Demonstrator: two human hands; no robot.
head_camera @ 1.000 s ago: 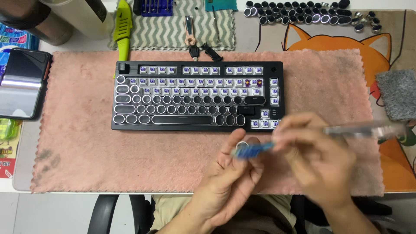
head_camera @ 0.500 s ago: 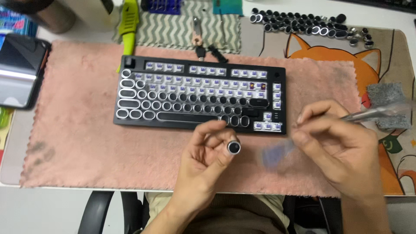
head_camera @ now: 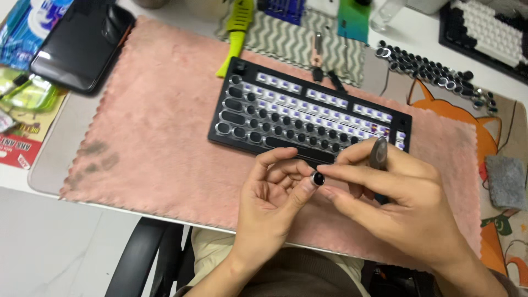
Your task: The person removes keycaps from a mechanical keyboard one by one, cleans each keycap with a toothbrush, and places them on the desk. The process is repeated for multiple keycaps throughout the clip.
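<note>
Since half second ago: my right hand (head_camera: pixel 404 206) swung in from 3 o'clock, fingertips now meeting round black keycap (head_camera: pixel 318 179) pinched in my left hand (head_camera: pixel 275 201). Right also grips slim tool (head_camera: pixel 378 153). Keycap sits at 6 o'clock of keyboard (head_camera: pixel 308 118); light, stiff, slippery; hold by rim.

**Packets and a screen along the left edge**

Top left corner — a blue and white packet (head_camera: pixel 30 27), cut off by the frame. Just right of it, partly overlapping the pink cloth: a black phone (head_camera: pixel 82 47), screen dark, tilted. Below the phone, a clear green wrapper (head_camera: pixel 27 96). Lower still, at the table's left edge — a flat red and yellow printed packet (head_camera: pixel 22 146).
</note>
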